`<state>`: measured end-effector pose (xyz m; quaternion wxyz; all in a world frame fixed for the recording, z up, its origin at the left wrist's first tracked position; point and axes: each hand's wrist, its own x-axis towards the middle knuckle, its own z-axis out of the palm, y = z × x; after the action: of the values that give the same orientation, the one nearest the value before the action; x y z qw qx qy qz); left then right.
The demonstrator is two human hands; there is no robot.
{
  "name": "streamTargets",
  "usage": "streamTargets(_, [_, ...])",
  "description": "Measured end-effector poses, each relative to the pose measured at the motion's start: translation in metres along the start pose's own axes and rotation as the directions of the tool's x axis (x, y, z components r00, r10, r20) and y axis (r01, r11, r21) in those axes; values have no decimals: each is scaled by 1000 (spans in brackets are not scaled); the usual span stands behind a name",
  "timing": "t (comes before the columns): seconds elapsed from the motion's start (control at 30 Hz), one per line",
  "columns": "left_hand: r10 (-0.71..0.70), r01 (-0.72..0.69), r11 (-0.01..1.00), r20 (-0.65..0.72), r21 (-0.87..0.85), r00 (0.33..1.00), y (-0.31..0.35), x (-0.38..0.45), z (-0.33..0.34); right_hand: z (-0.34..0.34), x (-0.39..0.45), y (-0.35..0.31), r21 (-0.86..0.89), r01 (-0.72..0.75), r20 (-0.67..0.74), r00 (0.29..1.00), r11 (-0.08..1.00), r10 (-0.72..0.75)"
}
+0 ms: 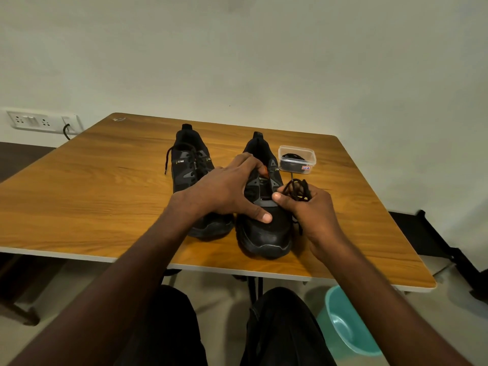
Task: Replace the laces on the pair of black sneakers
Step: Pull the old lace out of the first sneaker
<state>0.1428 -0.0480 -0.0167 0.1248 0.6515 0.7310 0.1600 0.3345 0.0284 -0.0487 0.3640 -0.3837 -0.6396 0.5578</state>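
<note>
Two black sneakers stand side by side on the wooden table (105, 196), toes toward me. The left sneaker (188, 165) is laced, one lace end hanging off its left side. My left hand (227, 188) grips the right sneaker (266, 233) across its tongue area, thumb pressed on the toe box. This shoe's eyelets look bare. My right hand (311, 210) holds a bunched black lace (298, 190) beside the shoe's right side. A clear plastic box (297, 158) with another black lace coiled inside stands behind my right hand.
A teal bin (348, 323) stands on the floor under the table's near right corner. A wall socket panel (42, 122) with a plugged cable is at the far left. My legs are under the table's front edge.
</note>
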Motion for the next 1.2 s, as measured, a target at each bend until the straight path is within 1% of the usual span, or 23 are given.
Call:
streamTargets(0.1, [-2,2,1000,-4,0,1000,-1,0,1,3,0,0,59,-35,-35,999,998,37])
streamTargets(0.23, [-11,11,1000,-14,1,1000,1,1,2,3,1,4,-36,-10,-65,998,999,8])
streamTargets(0.33, [-9,9,1000,-17,-6,1000,1,0,2,0,6,1,-6,-57,-108,993,998,56])
streamTargets(0.4, [-11,10,1000,-13,-8,1000,2,0,2,-3,9,3,106,-118,-159,978,987,134])
streamTargets(0.47, [-12,12,1000,-8,-9,1000,3,-1,1,-5,13,5,279,-191,-210,944,941,254])
streamTargets(0.5, [-11,11,1000,-8,-11,1000,3,-1,0,-8,16,8,380,-238,-219,915,894,338])
streamTargets(0.53, [-11,11,1000,-8,-18,1000,3,-1,-1,-11,19,10,487,-290,-201,881,824,429])
streamTargets(0.57, [-10,9,1000,-7,-25,1000,3,-2,-1,-14,21,14,583,-333,-151,851,741,502])
streamTargets(0.6, [-9,9,1000,-8,-28,1000,4,-2,-1,-17,23,17,644,-360,-102,834,675,543])
streamTargets(0.63, [-6,6,1000,-11,-26,1000,4,-2,-1,-19,24,20,674,-370,-74,827,640,557])
streamTargets(0.67, [-4,4,1000,-12,-24,1000,4,-3,-2,-21,25,23,682,-367,-65,831,633,553])
streamTargets(0.77, [-5,5,1000,-11,-27,1000,4,-3,-1,-24,24,19,651,-352,-57,861,672,506])
streamTargets(0.83, [-15,15,999,-3,-33,1000,5,-3,-2,-30,24,11,564,-302,-123,890,769,439])
streamTargets(0.87, [-19,19,999,3,-36,1000,6,-3,-2,-35,24,5,484,-259,-180,905,836,384])
streamTargets(0.93, [-21,21,999,17,-34,1000,6,-4,-2,-46,26,-3,209,-155,-262,942,965,208])
streamTargets(0.97, [-15,15,1000,22,-16,1000,7,-3,-3,-53,26,-7,65,-102,-267,957,993,115])
streamTargets(1.0, [-13,12,1000,21,13,1000,8,-3,-3,-59,28,-9,-43,-63,-250,967,997,50])
streamTargets(1.07, [-9,10,997,-19,81,1000,13,-2,-2,-71,32,-13,-207,-10,-184,983,978,-29])
streamTargets(1.1, [-6,11,994,-52,107,999,16,-2,-2,-77,36,-13,-342,21,-118,991,940,-65])
streamTargets(1.13, [4,7,992,-84,129,996,20,-1,-1,-83,40,-12,-512,50,-34,996,858,-78])
streamTargets(1.17, [15,2,990,-116,144,993,24,-1,0,-89,45,-9,-665,71,47,997,743,-53])
streamTargets(1.2, [27,-4,987,-142,159,989,29,-1,2,-94,49,-5,-768,81,95,995,636,-12])
